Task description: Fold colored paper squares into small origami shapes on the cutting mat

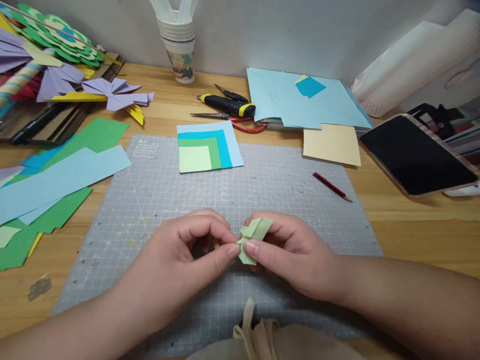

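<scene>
Between my two hands is a small folded piece of light green paper, held above the grey cutting mat. My right hand grips it, thumb pressed on its front and the fingers mostly hidden behind. The thumb and forefinger of my left hand pinch the paper's left tip. Several folds show, with one flap pointing up to the right. Farther back on the mat lies a stack of square papers in pale green, green, blue and light blue, stepped by size.
A pencil lies on the mat's right side, near a phone. Scissors, a utility knife and light blue sheets lie at the back. Stacked paper cups stand by the wall. Paper strips and paper flowers are at left.
</scene>
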The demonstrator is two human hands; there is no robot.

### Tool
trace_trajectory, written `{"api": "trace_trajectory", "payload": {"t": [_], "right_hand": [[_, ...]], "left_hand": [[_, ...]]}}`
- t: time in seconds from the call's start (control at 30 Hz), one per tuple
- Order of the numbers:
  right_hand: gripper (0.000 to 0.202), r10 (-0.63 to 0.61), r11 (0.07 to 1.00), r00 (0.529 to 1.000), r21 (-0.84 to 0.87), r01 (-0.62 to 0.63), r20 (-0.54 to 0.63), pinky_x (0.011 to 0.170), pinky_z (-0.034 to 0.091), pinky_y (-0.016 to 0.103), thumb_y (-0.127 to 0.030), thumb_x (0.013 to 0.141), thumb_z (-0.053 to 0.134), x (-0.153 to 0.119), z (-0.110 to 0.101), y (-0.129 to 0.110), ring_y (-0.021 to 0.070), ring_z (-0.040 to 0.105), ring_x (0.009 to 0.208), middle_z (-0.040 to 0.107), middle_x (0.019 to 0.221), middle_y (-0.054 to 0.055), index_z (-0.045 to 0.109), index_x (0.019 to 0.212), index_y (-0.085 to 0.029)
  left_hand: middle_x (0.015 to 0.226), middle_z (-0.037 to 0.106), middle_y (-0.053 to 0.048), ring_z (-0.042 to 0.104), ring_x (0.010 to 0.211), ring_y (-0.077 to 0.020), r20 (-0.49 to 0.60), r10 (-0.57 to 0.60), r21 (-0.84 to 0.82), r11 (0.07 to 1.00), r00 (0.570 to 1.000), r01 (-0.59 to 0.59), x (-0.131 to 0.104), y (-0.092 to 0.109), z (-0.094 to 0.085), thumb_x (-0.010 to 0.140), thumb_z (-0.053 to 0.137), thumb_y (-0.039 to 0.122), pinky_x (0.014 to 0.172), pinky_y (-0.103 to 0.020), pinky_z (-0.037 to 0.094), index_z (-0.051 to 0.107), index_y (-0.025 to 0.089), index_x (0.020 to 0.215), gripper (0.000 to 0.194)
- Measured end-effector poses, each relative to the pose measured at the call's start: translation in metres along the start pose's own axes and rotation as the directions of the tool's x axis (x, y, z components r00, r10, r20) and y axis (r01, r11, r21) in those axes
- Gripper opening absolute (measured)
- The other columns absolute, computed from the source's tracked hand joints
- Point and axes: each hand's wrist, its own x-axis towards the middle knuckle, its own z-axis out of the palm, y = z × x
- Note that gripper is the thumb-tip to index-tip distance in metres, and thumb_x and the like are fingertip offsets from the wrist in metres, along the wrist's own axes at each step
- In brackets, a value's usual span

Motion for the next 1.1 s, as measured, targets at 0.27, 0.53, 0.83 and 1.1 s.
{"api": "trace_trajectory", "payload": {"t": [0.27, 0.53, 0.83, 1.1], "right_hand": [[0.022, 0.024, 0.998, 1.000, -0.061, -0.024, 0.005, 0.055, 0.031, 0.025, -0.025, 0.089, 0.056, -0.0003, 0.0002, 0.0014, 0.0103, 0.037, 0.061, 0.042, 0.065, -0.004, 0.047, 0.070, -0.018], [0.021, 0.022, 0.999, 1.000, -0.035, -0.022, 0.006, 0.055, 0.031, 0.024, -0.026, 0.090, 0.055, -0.0016, 0.0004, -0.0003, 0.0095, 0.037, 0.060, 0.043, 0.066, -0.004, 0.048, 0.072, -0.017], [0.019, 0.046, 0.998, 0.998, -0.040, -0.044, 0.040, 0.055, 0.030, 0.022, -0.021, 0.090, 0.053, -0.0001, 0.0003, -0.0003, 0.0091, 0.034, 0.061, 0.040, 0.067, -0.004, 0.046, 0.072, -0.018], [0.020, 0.018, 0.997, 0.998, -0.077, -0.014, 0.053, 0.057, 0.032, 0.023, -0.027, 0.092, 0.052, -0.0016, -0.0008, -0.0002, 0.0097, 0.035, 0.063, 0.041, 0.069, -0.004, 0.049, 0.075, -0.018]], "left_hand": [[0.066, 0.061, 0.004, 0.055, 0.064, -0.0097, -0.026, -0.037, 0.002, 0.999, 0.999, 0.037, -0.0027, 0.0008, 0.0025, 0.078, 0.065, 0.020, 0.058, -0.021, 0.040, 0.064, 0.020, 0.063, 0.016], [0.071, 0.061, 0.002, 0.056, 0.068, -0.0118, 0.002, -0.029, 0.029, 0.999, 1.000, 0.029, -0.0035, 0.0028, 0.0031, 0.080, 0.062, 0.024, 0.062, -0.023, 0.042, 0.062, 0.020, 0.066, 0.015], [0.064, 0.053, 0.004, 0.048, 0.062, -0.0107, 0.039, -0.054, 0.062, 0.997, 0.998, 0.052, -0.0062, 0.0006, 0.0062, 0.084, 0.056, 0.027, 0.058, -0.022, 0.037, 0.057, 0.020, 0.068, 0.018], [0.063, 0.049, 0.004, 0.043, 0.061, -0.0123, 0.064, -0.106, 0.083, 0.991, 0.992, 0.101, -0.0074, -0.0010, 0.0046, 0.087, 0.053, 0.036, 0.054, -0.024, 0.034, 0.056, 0.020, 0.070, 0.023]]}}
